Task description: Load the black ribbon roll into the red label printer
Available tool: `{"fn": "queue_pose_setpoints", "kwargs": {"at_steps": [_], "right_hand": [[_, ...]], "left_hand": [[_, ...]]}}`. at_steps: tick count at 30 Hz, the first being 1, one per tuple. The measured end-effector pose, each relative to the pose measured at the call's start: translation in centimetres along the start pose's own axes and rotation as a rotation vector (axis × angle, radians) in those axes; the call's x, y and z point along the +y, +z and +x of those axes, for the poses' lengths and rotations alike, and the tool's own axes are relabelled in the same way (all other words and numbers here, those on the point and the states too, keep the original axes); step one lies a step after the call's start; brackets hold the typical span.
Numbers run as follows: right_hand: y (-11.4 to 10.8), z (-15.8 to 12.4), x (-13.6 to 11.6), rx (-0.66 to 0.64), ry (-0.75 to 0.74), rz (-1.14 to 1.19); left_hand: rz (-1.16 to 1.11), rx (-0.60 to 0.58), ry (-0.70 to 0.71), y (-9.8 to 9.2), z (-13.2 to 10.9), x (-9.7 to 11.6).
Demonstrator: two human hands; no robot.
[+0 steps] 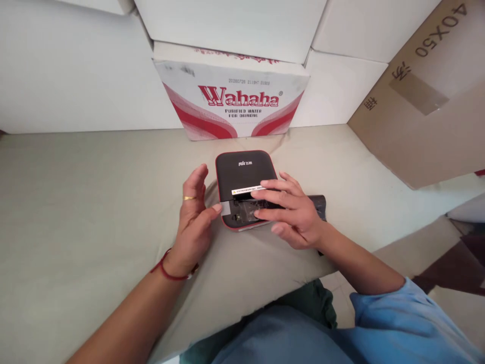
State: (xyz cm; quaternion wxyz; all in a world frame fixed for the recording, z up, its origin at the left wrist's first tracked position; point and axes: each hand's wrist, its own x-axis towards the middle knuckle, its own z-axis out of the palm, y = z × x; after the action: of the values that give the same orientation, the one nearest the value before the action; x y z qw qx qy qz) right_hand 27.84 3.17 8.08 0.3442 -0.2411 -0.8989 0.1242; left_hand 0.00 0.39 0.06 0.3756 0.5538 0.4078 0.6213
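Observation:
A flat black device with a red rim (244, 172) lies on the cloth-covered surface. Across it runs a white label strip with a warning mark (242, 191). On its near part rests a small clear plastic bag (248, 211); its contents are too small to name. A grey piece of tape (226, 208) sits at the device's left edge. My left hand (195, 212) is beside that edge, its thumb tip touching the tape and its fingers apart from the thumb. Over the device's right side my right hand (293, 210) spreads its fingers, fingertips at the bag and label.
A black object (320, 205) lies partly hidden behind my right hand. At the back stands a white and red water carton (237, 101) among white boxes (71, 71). A brown cardboard box (420, 111) leans at the right. The cloth's front edge is close to my body.

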Motion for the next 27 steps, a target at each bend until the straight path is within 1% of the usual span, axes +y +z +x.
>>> {"fn": "queue_pose_setpoints", "kwargs": {"at_steps": [2,4,6,9,12,15,17,18,19,21,22,23,24,25,27], "right_hand": [[0.1,-0.4,0.0,0.079,-0.124,-0.024],[0.3,-0.7,0.0,0.154,-0.153,-0.016],[0.5,-1.0,0.1,0.195,-0.155,0.001],[0.8,-1.1,0.0,0.199,-0.174,0.017],[0.7,-1.2,0.0,0.173,-0.196,0.011],[0.4,-1.1,0.1,0.145,-0.224,0.013],[-0.1,-0.6,0.0,0.126,-0.234,0.060],[-0.5,-0.1,-0.1,0.115,-0.212,0.092],[-0.9,0.5,-0.2,0.106,-0.152,0.119],[-1.9,2.3,-0.5,0.077,0.076,0.128],[-2.3,3.5,-0.6,0.029,0.214,0.108],[-2.6,4.9,-0.8,-0.054,0.346,0.066],[-2.7,6.3,-0.9,-0.167,0.448,0.002],[-2.7,7.7,-1.0,-0.296,0.516,-0.086],[-2.3,10.4,-1.2,-0.524,0.575,-0.313]], "left_hand": [[-0.160,-0.028,-0.079,0.2,0.6,-0.5],[-0.247,-0.061,-0.093,0.3,1.1,-0.7],[-0.277,-0.091,-0.106,0.4,1.3,-0.7],[-0.284,-0.118,-0.161,0.2,1.4,-0.4],[-0.286,-0.138,-0.225,0.0,1.2,-0.4],[-0.249,-0.138,-0.221,0.1,1.0,-1.0],[-0.228,-0.137,-0.204,0.2,1.0,-1.5],[-0.226,-0.141,-0.197,0.3,1.0,-1.8],[-0.231,-0.149,-0.189,0.3,1.0,-2.1],[-0.242,-0.166,-0.159,0.5,1.0,-2.6],[-0.247,-0.170,-0.144,0.6,0.9,-2.7],[-0.249,-0.170,-0.134,0.7,0.9,-2.9],[-0.249,-0.168,-0.130,0.7,0.9,-3.0],[-0.246,-0.166,-0.131,0.8,0.9,-3.1],[-0.236,-0.167,-0.136,0.8,0.9,-3.2]]}}
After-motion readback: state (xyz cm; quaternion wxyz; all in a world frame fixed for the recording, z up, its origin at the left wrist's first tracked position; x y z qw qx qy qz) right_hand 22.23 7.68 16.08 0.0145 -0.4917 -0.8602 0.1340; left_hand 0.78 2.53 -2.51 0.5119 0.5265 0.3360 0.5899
